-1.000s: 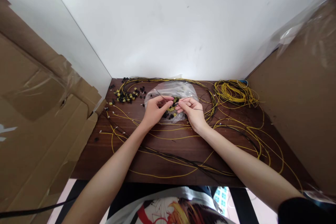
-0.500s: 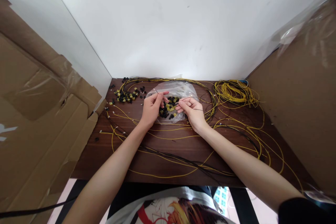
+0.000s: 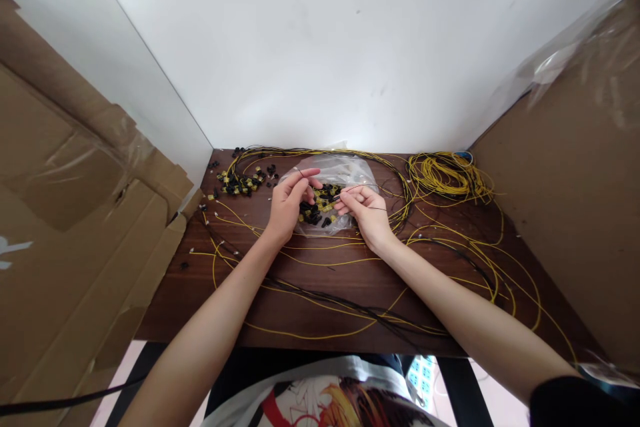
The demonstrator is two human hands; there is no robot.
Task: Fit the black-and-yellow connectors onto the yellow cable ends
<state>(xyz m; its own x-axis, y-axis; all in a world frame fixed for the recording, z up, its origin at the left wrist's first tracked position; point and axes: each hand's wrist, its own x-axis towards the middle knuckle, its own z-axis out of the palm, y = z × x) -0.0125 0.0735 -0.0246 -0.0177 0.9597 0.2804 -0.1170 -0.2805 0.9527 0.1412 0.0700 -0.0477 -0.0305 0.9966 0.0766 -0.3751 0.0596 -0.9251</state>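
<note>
Mid-frame, our right hand (image 3: 367,208), apart from our left hand (image 3: 287,205), pinches black wire (image 3: 370,185).
A slack pinch could drop it; the left's grip we cannot tell.

Soft, bright light on white wall (image 3: 325,47), glare on plastic film (image 3: 554,68), stretched edges, 1 dark upper-right corner

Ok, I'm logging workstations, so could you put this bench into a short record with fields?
Left hand: beside the bag, a short dark strand at its fingers; grip unclear
Right hand: pinching a thin black wire, near the bag
Clear plastic bag: under and between the hands, with small black and yellow parts
Far right of table: coiled yellow wire
Far left: another cluster of black and yellow parts
Table: dark brown
Sides: cardboard
</note>
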